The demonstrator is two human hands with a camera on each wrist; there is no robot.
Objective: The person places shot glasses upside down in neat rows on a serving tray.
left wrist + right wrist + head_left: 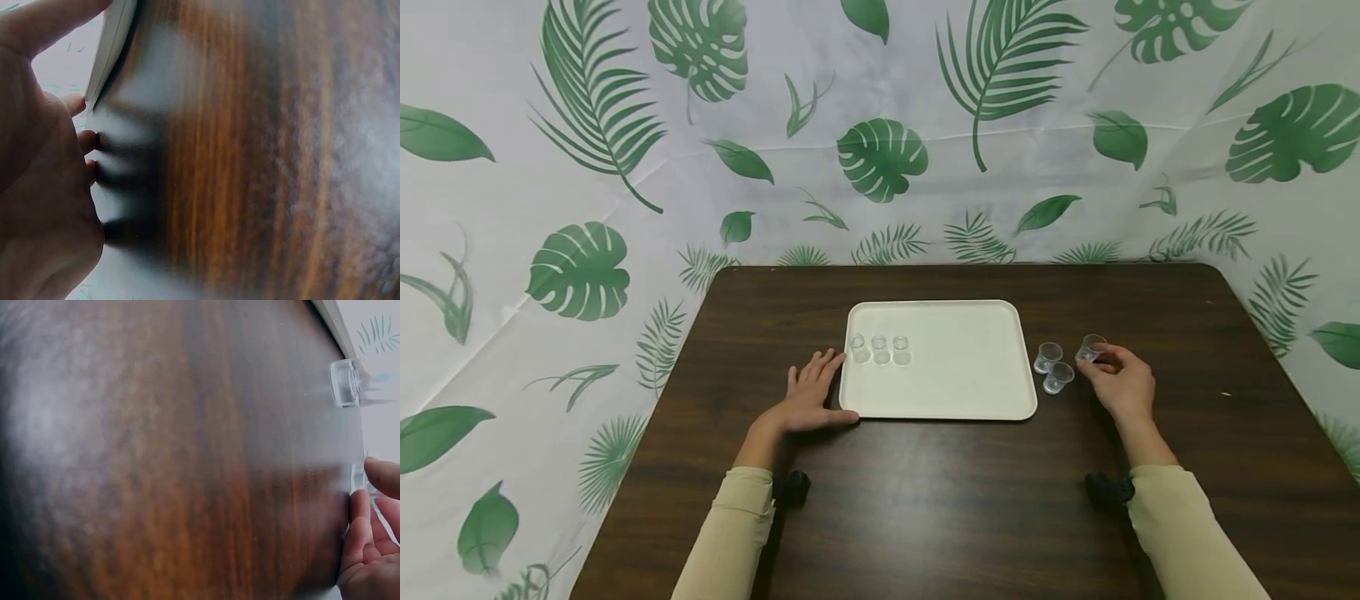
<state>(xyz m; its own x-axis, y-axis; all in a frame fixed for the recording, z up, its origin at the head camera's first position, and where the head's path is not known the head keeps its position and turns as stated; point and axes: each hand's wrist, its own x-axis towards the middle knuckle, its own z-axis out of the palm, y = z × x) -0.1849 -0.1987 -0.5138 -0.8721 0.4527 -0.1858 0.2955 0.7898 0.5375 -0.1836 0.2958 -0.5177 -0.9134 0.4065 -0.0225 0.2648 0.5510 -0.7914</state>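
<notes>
Three small clear cups, among them the middle one [880, 350], stand in a row at the left of a cream tray [955, 400]. My left hand [808, 400] lies with fingers spread at the tray's lower left corner, touching its edge. To the tray's right are two more clear cups, one [1048, 357] behind the other [1058, 378]. Beside them my right hand [1123, 385] pinches a third cup [1090, 348] between thumb and fingers. In the right wrist view that hand [375, 544] is at the cup's side, near another cup [345, 383].
The dark wooden table [917, 517] extends around the tray on all sides. Behind it hangs a white cloth [805, 192] printed with green leaves. Black bands are on both wrists.
</notes>
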